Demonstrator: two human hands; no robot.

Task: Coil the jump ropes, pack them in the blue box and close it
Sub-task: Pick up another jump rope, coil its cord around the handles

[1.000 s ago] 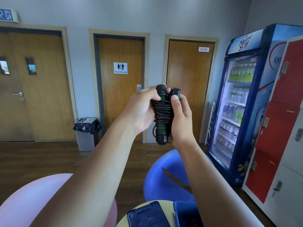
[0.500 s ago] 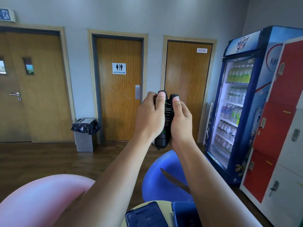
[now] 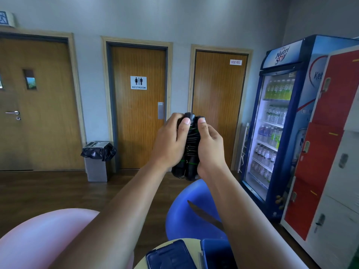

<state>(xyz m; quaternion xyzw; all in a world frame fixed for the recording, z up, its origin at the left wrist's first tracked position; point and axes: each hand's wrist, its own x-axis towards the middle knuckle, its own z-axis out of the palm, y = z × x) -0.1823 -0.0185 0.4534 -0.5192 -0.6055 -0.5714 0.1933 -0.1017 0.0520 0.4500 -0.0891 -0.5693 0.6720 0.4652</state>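
Left hand [image 3: 171,140] and right hand [image 3: 210,146] both grip the wound jump rope [image 3: 191,146] mid-frame, and the trick is pinching those wraps tight so nothing unwinds before lowering it to the blue box [image 3: 215,253] at bottom centre.

1. The coiled jump rope [image 3: 191,144] is sitting upright between the left hand [image 3: 171,140] and the right hand [image 3: 209,146].
2. Below them, the box [image 3: 215,255] is lying on the bench [image 3: 191,242], its lid [image 3: 169,257] just left of it.
3. A bin [image 3: 97,162] is standing behind, left; a fridge [image 3: 275,123] is standing right.
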